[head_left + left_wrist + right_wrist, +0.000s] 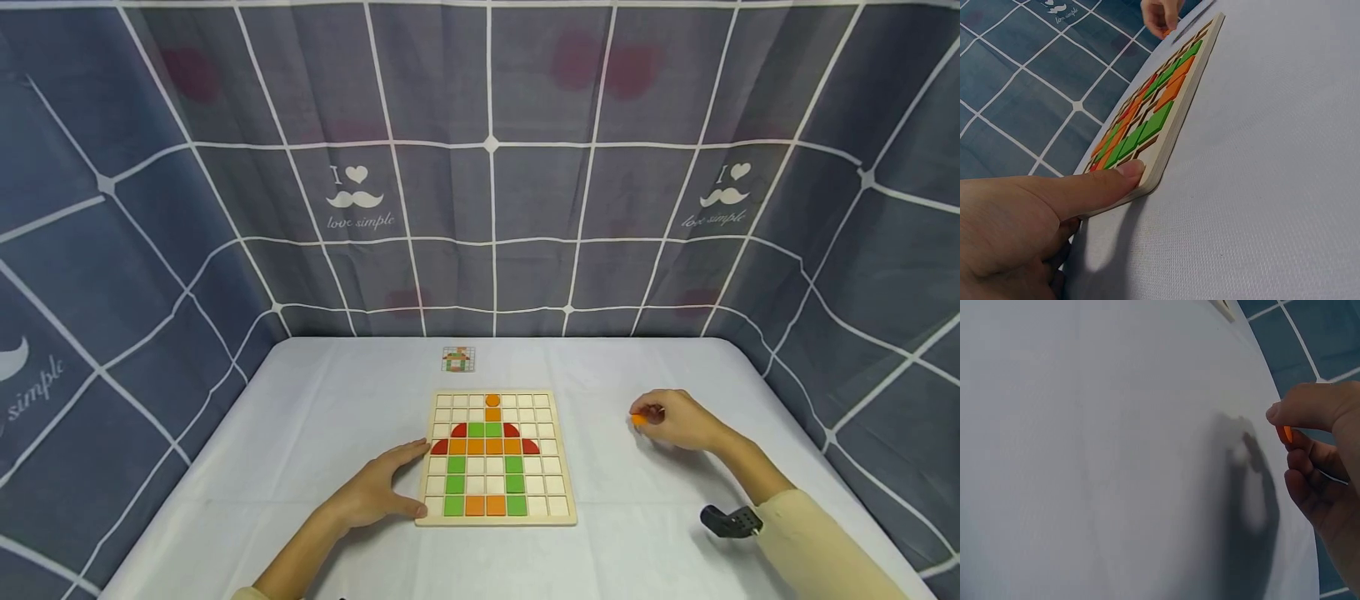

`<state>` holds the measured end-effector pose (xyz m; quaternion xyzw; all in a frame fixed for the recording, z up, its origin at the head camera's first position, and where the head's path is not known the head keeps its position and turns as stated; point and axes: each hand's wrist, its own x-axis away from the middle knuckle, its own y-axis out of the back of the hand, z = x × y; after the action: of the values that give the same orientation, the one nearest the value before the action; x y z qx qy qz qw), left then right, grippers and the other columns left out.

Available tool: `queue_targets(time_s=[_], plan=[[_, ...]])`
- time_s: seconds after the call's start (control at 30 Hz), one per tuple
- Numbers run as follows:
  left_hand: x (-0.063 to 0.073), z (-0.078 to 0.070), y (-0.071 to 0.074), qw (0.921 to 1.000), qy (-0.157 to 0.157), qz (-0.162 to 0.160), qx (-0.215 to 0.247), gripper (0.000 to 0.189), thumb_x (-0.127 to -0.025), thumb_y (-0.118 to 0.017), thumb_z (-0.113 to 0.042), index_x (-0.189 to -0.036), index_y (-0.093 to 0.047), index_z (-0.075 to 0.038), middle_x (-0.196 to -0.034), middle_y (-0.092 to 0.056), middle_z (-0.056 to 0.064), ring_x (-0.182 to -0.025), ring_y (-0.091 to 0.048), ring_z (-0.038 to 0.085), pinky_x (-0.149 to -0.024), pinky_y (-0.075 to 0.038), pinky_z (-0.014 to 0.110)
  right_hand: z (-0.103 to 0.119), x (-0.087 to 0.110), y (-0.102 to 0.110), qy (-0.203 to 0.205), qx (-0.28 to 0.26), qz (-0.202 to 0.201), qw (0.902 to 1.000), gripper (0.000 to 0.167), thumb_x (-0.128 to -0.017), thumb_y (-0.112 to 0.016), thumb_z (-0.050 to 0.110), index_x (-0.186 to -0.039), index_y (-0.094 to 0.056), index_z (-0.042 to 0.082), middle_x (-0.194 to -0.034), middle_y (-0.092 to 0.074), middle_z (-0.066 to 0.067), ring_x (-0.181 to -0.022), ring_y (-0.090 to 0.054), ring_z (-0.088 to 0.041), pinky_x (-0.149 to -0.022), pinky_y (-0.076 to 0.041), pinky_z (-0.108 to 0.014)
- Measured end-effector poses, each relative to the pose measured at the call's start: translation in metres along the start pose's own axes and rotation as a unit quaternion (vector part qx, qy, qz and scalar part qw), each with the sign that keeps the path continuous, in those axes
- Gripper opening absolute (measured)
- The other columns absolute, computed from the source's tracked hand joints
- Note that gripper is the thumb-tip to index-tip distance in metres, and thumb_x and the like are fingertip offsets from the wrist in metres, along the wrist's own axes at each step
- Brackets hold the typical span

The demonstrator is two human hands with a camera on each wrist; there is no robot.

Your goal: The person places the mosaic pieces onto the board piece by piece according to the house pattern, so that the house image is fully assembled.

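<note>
A pale wooden grid board (pixel 542 483) lies flat on the white table. Orange, green and red pieces fill part of its cells, with an orange round piece (pixel 492 401) in the top row. My left hand (pixel 371 490) rests at the board's left edge, thumb and fingers spread. Its thumb (pixel 1100 187) touches the near-left corner in the left wrist view. Right of the board, my right hand (pixel 682 419) pinches a small orange piece (pixel 1284 434) between thumb and fingertips, raised above the table. The piece's full outline is hidden by the fingers.
A small pattern card (pixel 458 359) lies beyond the board. A black object (pixel 731 522) sits by the right sleeve. Dark checked curtains (pixel 442 192) stand at the back and both sides of the white table (pixel 337 400).
</note>
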<state>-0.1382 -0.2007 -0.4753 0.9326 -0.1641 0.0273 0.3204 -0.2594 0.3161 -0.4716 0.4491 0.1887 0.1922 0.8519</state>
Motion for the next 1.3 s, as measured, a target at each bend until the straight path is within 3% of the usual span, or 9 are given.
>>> queue_targets(time_s=[0.37, 0.63, 0.87, 1.07, 1.3], plan=[[-0.002, -0.004, 0.002, 1.0, 0.003, 0.001, 0.003, 0.1, -0.066, -0.098, -0.025, -0.153, -0.052, -0.012, -0.161, -0.041, 0.011, -0.15, -0.026, 0.044, -0.118, -0.019, 0.068, 0.025, -0.05, -0.018, 0.006, -0.012, 0.027, 0.9996, 0.017, -0.083, -0.082, 0.007, -0.099, -0.077, 0.008, -0.088, -0.066, 0.007, -0.081, -0.058, -0.013, -0.075, -0.053, -0.031], [-0.002, -0.002, 0.001, 0.9997, 0.025, -0.007, 0.004, 0.099, -0.065, -0.098, -0.024, -0.153, -0.053, -0.016, -0.161, -0.042, 0.01, -0.15, -0.027, 0.042, -0.117, -0.021, 0.069, 0.054, -0.09, -0.04, 0.052, -0.022, 0.031, 0.9979, 0.019, -0.084, -0.08, 0.009, -0.103, -0.079, 0.006, -0.091, -0.068, 0.007, -0.081, -0.057, -0.012, -0.076, -0.052, -0.032], [-0.002, -0.001, 0.002, 0.9997, 0.025, -0.008, 0.003, 0.1, -0.065, -0.098, -0.025, -0.153, -0.053, -0.016, -0.161, -0.042, 0.009, -0.151, -0.027, 0.042, -0.117, -0.02, 0.068, 0.078, -0.12, -0.064, 0.076, -0.043, 0.048, 0.9951, 0.021, -0.089, -0.08, 0.011, -0.109, -0.078, 0.004, -0.096, -0.07, 0.004, -0.085, -0.058, -0.014, -0.079, -0.054, -0.033], [-0.002, -0.001, 0.002, 0.9996, 0.025, -0.009, 0.004, 0.1, -0.064, -0.098, -0.026, -0.153, -0.053, -0.016, -0.161, -0.041, 0.009, -0.15, -0.027, 0.043, -0.117, -0.019, 0.069, 0.091, -0.138, -0.08, 0.082, -0.052, 0.061, 0.9934, 0.025, -0.092, -0.079, 0.011, -0.114, -0.077, 0.001, -0.106, -0.072, -0.001, -0.092, -0.061, -0.014, -0.084, -0.056, -0.033], [-0.002, -0.002, 0.001, 0.9994, 0.033, -0.009, 0.01, 0.101, -0.063, -0.099, -0.025, -0.153, -0.054, -0.016, -0.161, -0.041, 0.011, -0.15, -0.026, 0.044, -0.116, -0.019, 0.07, 0.102, -0.145, -0.092, 0.088, -0.039, 0.076, 0.9924, 0.025, -0.094, -0.077, 0.013, -0.117, -0.077, 0.001, -0.11, -0.072, -0.005, -0.098, -0.064, -0.015, -0.088, -0.056, -0.034]])
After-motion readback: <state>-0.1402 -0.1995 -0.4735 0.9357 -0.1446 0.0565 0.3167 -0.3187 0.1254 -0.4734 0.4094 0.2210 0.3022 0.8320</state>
